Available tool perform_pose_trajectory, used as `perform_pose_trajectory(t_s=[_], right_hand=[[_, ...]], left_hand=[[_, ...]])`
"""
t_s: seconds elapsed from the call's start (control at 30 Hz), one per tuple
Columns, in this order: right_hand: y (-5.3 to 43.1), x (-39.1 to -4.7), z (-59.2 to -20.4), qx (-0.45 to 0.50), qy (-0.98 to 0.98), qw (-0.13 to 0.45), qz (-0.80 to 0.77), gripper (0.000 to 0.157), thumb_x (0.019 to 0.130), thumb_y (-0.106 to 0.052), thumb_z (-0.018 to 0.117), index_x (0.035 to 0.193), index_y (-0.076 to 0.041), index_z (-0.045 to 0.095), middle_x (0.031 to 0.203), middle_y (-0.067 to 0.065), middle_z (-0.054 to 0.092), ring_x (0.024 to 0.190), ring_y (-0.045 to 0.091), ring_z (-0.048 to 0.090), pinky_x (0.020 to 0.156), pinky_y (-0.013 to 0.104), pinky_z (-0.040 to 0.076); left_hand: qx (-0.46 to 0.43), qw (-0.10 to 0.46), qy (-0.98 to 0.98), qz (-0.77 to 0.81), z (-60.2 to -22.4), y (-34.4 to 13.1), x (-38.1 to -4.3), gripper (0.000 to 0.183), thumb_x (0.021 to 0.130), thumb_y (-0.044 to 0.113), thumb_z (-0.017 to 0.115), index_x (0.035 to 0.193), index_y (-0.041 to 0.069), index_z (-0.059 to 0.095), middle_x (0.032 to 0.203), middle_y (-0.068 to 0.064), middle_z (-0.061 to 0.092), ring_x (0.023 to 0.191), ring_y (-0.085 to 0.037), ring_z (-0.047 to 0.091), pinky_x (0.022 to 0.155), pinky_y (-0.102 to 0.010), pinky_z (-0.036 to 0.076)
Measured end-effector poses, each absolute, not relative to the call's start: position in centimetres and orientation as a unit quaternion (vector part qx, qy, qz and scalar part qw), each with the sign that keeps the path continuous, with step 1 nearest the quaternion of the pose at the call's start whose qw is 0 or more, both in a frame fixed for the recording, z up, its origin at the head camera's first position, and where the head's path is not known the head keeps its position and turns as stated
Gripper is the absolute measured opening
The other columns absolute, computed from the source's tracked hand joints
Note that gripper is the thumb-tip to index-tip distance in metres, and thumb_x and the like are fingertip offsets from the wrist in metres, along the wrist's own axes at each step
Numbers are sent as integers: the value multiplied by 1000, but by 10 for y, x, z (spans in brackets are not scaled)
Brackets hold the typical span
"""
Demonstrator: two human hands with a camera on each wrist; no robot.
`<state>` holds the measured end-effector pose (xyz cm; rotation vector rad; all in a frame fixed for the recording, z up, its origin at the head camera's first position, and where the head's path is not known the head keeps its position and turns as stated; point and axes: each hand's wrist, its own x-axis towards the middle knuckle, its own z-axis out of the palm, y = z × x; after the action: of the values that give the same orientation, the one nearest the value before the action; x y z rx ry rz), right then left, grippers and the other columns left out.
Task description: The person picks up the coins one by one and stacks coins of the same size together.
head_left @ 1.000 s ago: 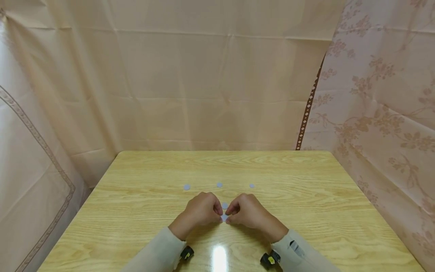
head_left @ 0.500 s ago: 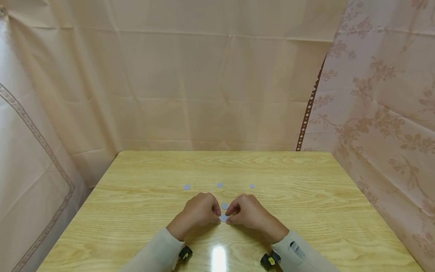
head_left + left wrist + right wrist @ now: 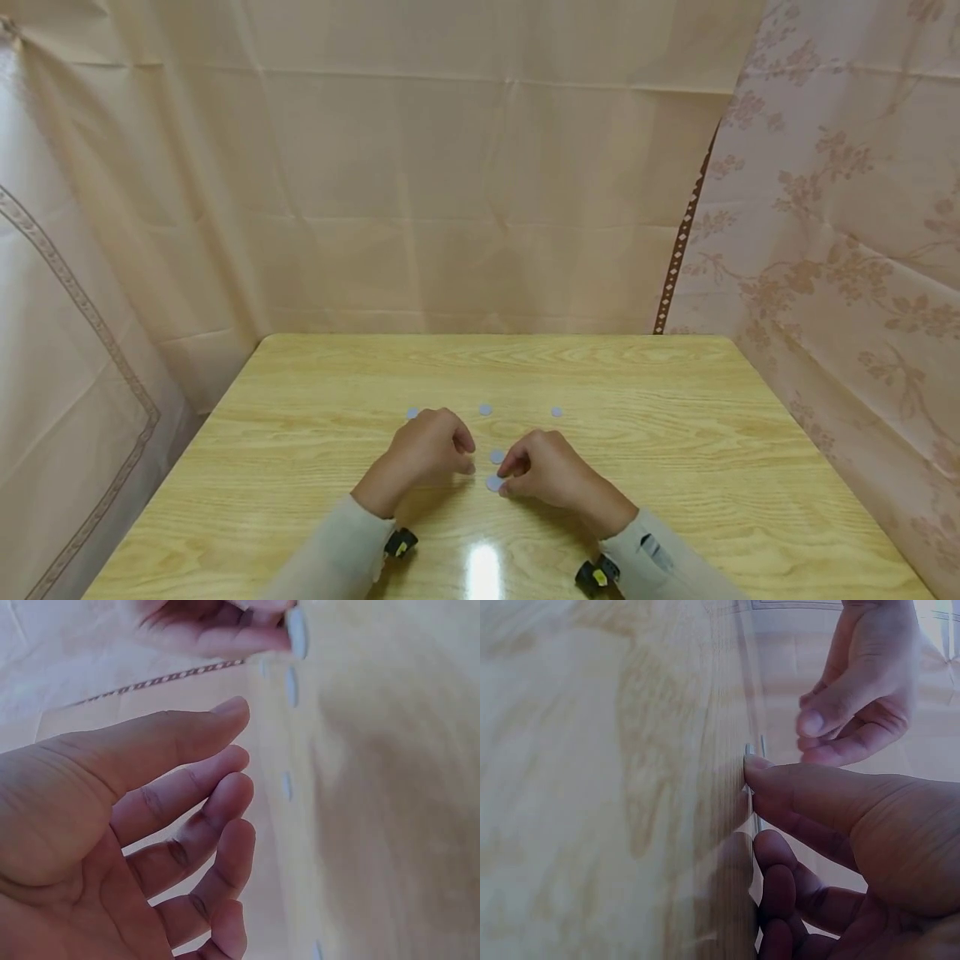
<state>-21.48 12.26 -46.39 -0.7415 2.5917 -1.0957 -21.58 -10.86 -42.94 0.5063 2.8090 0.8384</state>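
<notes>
A thin pale grey-blue disc [image 3: 493,483] lies flat on the wooden table. My right hand [image 3: 551,468] pinches its right edge between thumb and forefinger, and the right wrist view has the thumb [image 3: 802,791] against the rim. Just beyond it lies a smaller disc [image 3: 497,457], close to the right fingertips. Off to the left, my left hand [image 3: 431,446] is apart from the near disc. Its fingers [image 3: 236,855] are loosely bent, with nothing between them and the thumb.
Farther back sits a row of small discs: a left disc [image 3: 412,412] partly hidden by the left hand, a middle disc [image 3: 485,410] and a right disc [image 3: 557,412]. Cloth curtains [image 3: 480,167] surround the wood-grain table [image 3: 675,433] behind and at both sides.
My left hand has let go of the near disc and moved left and slightly away, now overlapping the back-left disc. The right hand stays at the near disc's edge.
</notes>
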Motion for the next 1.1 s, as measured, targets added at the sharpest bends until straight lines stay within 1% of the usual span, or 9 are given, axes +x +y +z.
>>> perform_pose_trajectory(t_s=[0.13,0.27,0.57,0.73,0.93,1.1], right_hand=[[123,-215,-465,-254,885,115,-373,9,81,-18,89,86,-17,82,75,-10,68,64,6,56,56,22,47],[123,-214,-465,-255,884,115,-374,9,81,-18,89,86,-18,82,76,-10,69,63,5,57,56,22,48],[124,-216,-466,-246,884,119,-379,9,81,-19,89,86,-19,82,76,-10,68,66,7,57,57,23,48],[124,-216,-467,-244,884,122,-379,8,83,-19,88,88,-19,82,75,-10,67,65,7,57,56,23,48],[125,-216,-468,-246,883,122,-380,8,83,-19,88,88,-18,82,73,-9,66,64,7,56,55,23,47],[125,-216,-468,-245,882,126,-382,8,83,-19,88,88,-18,82,72,-8,65,63,7,55,55,23,47]], left_hand=[[152,73,942,290,-422,-116,-221,19,78,21,90,93,14,81,87,7,71,75,-12,62,66,-34,52],[134,63,944,295,-417,-122,-226,18,80,21,90,94,13,81,86,7,70,73,-13,61,65,-33,50],[87,31,940,327,-415,-137,-234,17,82,22,89,96,14,82,87,6,69,76,-14,60,64,-32,49],[75,17,938,339,-417,-148,-239,17,85,22,86,99,15,82,91,4,70,81,-15,62,66,-32,50],[59,-4,938,343,-420,-161,-245,19,87,23,84,103,14,81,95,2,73,87,-17,64,71,-34,52],[33,-7,935,354,-424,-172,-251,20,89,24,82,106,13,81,100,0,73,90,-20,63,72,-36,53]])
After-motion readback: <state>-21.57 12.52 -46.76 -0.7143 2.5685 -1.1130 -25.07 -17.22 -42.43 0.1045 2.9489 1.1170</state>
